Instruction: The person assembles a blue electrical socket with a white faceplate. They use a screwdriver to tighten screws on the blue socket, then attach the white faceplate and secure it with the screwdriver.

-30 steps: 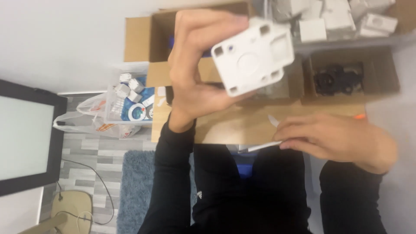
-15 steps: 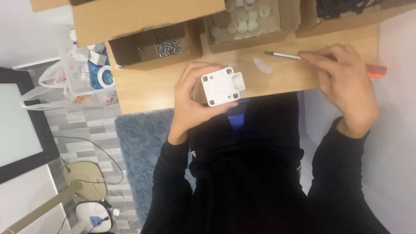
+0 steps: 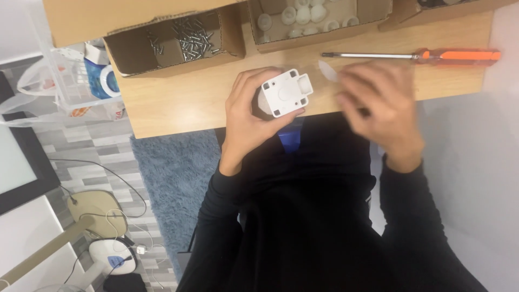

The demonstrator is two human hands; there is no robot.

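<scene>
My left hand [image 3: 246,116] grips a white square plastic part [image 3: 285,93] with corner holes, held at the near edge of the wooden table [image 3: 178,103]. My right hand [image 3: 378,103] is blurred, hovering over the table just right of the part, fingers curled; something small and dark shows at its fingers but I cannot tell what it is. A screwdriver with an orange handle [image 3: 457,55] lies on the table beyond my right hand, apart from it. A small pale plastic piece [image 3: 327,70] lies by its shaft.
Cardboard boxes stand at the table's far side: one with screws [image 3: 189,40], one with white round parts [image 3: 308,16]. A plastic bag with containers [image 3: 81,81] hangs left of the table. A blue rug [image 3: 173,178], cables and a monitor [image 3: 21,157] lie on the floor side.
The white part came down from near the camera to the table edge. My right hand let go of the screwdriver and moved left toward the part.
</scene>
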